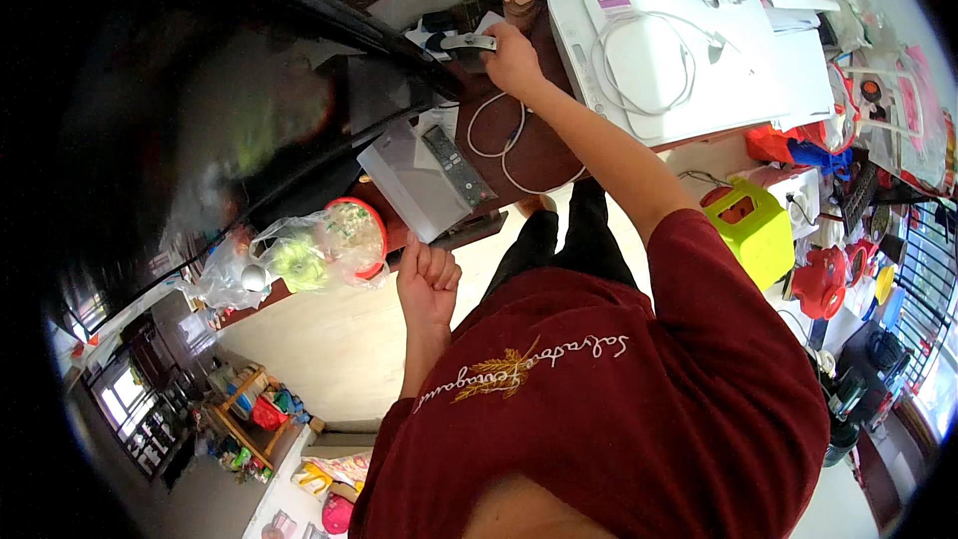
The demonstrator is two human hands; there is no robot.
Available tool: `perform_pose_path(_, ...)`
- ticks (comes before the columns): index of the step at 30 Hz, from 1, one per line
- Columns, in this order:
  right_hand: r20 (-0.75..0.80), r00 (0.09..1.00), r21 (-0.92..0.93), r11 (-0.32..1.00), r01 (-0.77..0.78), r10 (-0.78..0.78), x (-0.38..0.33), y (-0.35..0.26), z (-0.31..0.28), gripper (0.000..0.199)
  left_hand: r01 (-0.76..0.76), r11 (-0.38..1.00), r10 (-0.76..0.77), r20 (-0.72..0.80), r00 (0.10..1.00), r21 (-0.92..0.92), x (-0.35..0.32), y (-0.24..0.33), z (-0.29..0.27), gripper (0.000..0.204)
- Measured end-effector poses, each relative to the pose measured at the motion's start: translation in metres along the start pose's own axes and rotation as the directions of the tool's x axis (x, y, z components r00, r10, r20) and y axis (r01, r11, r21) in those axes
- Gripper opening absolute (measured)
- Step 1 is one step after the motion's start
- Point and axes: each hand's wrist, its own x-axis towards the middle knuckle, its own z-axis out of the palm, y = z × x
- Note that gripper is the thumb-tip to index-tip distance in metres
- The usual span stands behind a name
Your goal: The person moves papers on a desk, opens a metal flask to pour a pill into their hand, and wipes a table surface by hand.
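Note:
My right hand (512,58) reaches far out over the brown table (544,155) and grips a small dark and silver object (467,43) near the base of a large black television (200,120). My left hand (429,281) is curled into a fist with nothing in it, held just below the table's edge. It hovers close to a grey flat box (404,180) that carries a black remote control (455,164). A white cable (504,145) loops on the table under my right forearm.
A white printer (689,50) with a coiled white cable stands at the right. A red-rimmed bowl (357,230) and clear plastic bags (289,255) sit at the table's left end. A lime green stool (753,225), red items and cluttered shelves fill the right side.

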Motion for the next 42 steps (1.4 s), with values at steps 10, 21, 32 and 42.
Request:
perform_pose_path(10,0.322,0.942,0.005,0.996,0.094,-0.091,0.020,0.022,0.017,0.030,-0.015,0.993,0.009,-0.051,0.999,-0.120,0.021,-0.012,0.040,0.049)
perform_pose_path(21,0.394,0.907,-0.052,0.981,0.187,-0.151,0.030,0.025,0.005,0.030,-0.005,0.992,0.003,-0.021,1.000,-0.126,0.043,-0.035,0.083,0.050)
perform_pose_path(32,0.250,0.932,-0.091,0.951,0.294,-0.264,0.025,0.002,-0.034,0.047,-0.004,0.993,0.016,0.105,0.994,-0.117,0.065,-0.047,0.113,0.046)
perform_pose_path(42,0.847,0.529,0.505,-0.392,-0.769,0.055,-0.031,-0.067,-0.105,0.049,-0.268,0.962,0.244,0.274,0.930,0.056,0.096,-0.058,0.163,0.047)
